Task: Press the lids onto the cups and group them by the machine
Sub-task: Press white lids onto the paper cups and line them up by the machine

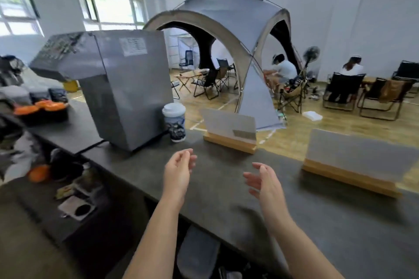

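Observation:
A white paper cup [174,123] with a dark printed pattern and a white lid on top stands upright on the dark counter [226,188], right beside the grey metal machine [127,88]. My left hand [178,171] hovers over the counter a little in front of the cup, fingers relaxed and holding nothing. My right hand [264,180] hovers to its right, palm turned inward, fingers straight and also empty. No other cup or loose lid shows.
Two sign holders on wooden bases [230,130] [353,161] stand along the counter's far edge. A lower shelf at left carries orange fruit [38,173] and small trays [76,208]. Beyond the counter are a grey tent [231,29], folding chairs and seated people.

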{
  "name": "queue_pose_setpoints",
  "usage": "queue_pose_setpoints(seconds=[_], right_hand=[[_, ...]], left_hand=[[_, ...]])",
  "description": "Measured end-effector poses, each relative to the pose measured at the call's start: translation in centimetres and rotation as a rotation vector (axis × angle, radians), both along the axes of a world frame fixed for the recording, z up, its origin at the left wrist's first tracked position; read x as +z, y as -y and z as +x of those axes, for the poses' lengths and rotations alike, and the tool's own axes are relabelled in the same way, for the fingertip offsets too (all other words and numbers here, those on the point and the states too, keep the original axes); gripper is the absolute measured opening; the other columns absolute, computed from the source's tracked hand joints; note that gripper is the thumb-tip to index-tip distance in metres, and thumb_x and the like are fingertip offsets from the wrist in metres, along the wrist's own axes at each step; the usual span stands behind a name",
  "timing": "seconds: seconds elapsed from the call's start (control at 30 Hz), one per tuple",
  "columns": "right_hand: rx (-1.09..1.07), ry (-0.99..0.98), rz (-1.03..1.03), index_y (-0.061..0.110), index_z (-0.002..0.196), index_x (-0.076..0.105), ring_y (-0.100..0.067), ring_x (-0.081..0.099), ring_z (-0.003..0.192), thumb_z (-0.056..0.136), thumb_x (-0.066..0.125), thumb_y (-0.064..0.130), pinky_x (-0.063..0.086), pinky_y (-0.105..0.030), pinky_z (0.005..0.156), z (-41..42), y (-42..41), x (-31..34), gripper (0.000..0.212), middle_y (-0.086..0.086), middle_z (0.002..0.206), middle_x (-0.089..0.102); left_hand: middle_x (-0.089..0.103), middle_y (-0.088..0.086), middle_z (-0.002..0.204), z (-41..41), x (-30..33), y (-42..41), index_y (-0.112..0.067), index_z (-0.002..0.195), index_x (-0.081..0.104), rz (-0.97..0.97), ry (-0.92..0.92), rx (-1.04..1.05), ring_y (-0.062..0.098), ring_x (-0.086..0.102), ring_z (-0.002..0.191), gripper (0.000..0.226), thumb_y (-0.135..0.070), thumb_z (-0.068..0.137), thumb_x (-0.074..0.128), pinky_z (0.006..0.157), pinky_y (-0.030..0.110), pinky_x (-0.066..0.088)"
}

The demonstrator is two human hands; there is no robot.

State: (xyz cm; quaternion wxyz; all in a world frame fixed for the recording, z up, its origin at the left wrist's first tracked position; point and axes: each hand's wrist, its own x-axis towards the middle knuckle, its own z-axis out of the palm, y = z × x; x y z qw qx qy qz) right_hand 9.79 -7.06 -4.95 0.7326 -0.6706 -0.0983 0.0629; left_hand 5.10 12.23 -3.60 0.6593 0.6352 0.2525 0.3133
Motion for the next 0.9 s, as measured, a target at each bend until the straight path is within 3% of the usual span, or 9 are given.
queue_pose_setpoints(seconds=[0.1,0.2,0.3,0.37,0.43,0.5,0.6,0.7,0.9], right_hand=[[0.115,0.005,-0.018,0.033,0.099,0.058,-0.021,0.063,0.1,0.105,0.03,0.034,0.047,-0.04,0.092,3.4,-9.3,1.7,0.028,-0.006,0.106,0.068],[0.165,0.056,-0.034,0.031,0.101,0.057,-0.02,0.06,0.108,0.105,0.03,0.038,0.046,-0.042,0.103,7.5,-17.7,2.9,0.028,-0.003,0.11,0.065],[0.13,0.147,-0.14,0.022,0.13,0.049,-0.023,0.049,0.127,0.105,0.029,0.037,0.036,-0.032,0.105,11.0,-24.3,4.4,0.035,-0.004,0.13,0.055],[0.116,0.149,-0.168,0.014,0.149,0.031,-0.021,0.033,0.14,0.106,0.027,0.034,0.027,-0.026,0.104,12.7,-27.2,5.1,0.047,-0.006,0.151,0.038],[0.129,0.114,-0.174,0.013,0.154,0.02,-0.019,0.024,0.145,0.107,0.023,0.035,0.023,-0.024,0.106,14.2,-29.3,5.0,0.052,-0.004,0.156,0.029],[0.175,0.045,-0.092,0.016,0.151,0.03,-0.019,0.031,0.143,0.104,0.023,0.047,0.025,-0.025,0.108,15.3,-30.8,4.5,0.057,0.0,0.15,0.036],[0.232,0.021,0.024,0.023,0.13,0.055,-0.014,0.055,0.121,0.095,0.028,0.052,0.044,-0.032,0.102,16.4,-32.1,2.9,0.052,0.001,0.131,0.059],[0.226,0.036,0.032,0.029,0.136,0.05,-0.014,0.054,0.123,0.088,0.031,0.059,0.041,-0.043,0.11,16.3,-31.5,2.3,0.059,0.001,0.133,0.058],[0.188,0.115,0.021,0.033,0.138,0.045,-0.008,0.053,0.121,0.105,0.03,0.042,0.045,-0.025,0.096,10.8,-23.7,4.4,0.038,0.007,0.133,0.056]], left_hand=[[0.07,0.01,0.106,1.7,1.0,-7.9,-0.022,0.097,0.064,-0.024,-0.017,0.064,0.017,0.06,0.086,0.02,-0.024,0.103,0.046,0.069,0.025,0.045],[0.063,0.007,0.122,5.3,1.6,-14.6,-0.021,0.113,0.057,-0.019,-0.075,0.067,0.02,0.058,0.105,0.02,-0.034,0.104,0.043,0.088,0.034,0.046],[0.054,0.008,0.14,9.7,2.2,-18.7,-0.017,0.137,0.05,-0.009,-0.183,0.068,0.026,0.051,0.126,0.048,-0.048,0.102,0.038,0.107,0.04,0.039],[0.049,0.009,0.147,12.4,2.3,-20.4,-0.013,0.144,0.046,-0.032,-0.253,0.061,0.028,0.046,0.133,0.06,-0.054,0.102,0.031,0.108,0.038,0.035],[0.048,0.007,0.148,14.5,2.0,-21.3,-0.015,0.145,0.045,-0.109,-0.236,-0.003,0.025,0.047,0.133,0.071,-0.063,0.097,0.028,0.108,0.037,0.037],[0.053,-0.001,0.139,15.6,2.2,-21.3,-0.018,0.142,0.049,-0.187,-0.152,-0.073,0.016,0.05,0.123,0.064,-0.06,0.1,0.024,0.098,0.03,0.037],[0.055,0.001,0.123,16.2,2.7,-20.8,-0.018,0.134,0.055,-0.222,-0.106,-0.138,0.015,0.051,0.109,0.051,-0.046,0.107,0.022,0.089,0.029,0.037],[0.057,0.006,0.137,16.1,2.5,-19.9,-0.019,0.138,0.054,-0.153,-0.092,-0.149,0.018,0.055,0.117,0.05,-0.045,0.106,0.026,0.096,0.032,0.043],[0.066,-0.01,0.127,10.4,3.2,-14.2,-0.031,0.128,0.06,-0.016,0.025,-0.249,0.007,0.06,0.118,0.034,-0.038,0.106,0.035,0.106,0.037,0.046]])
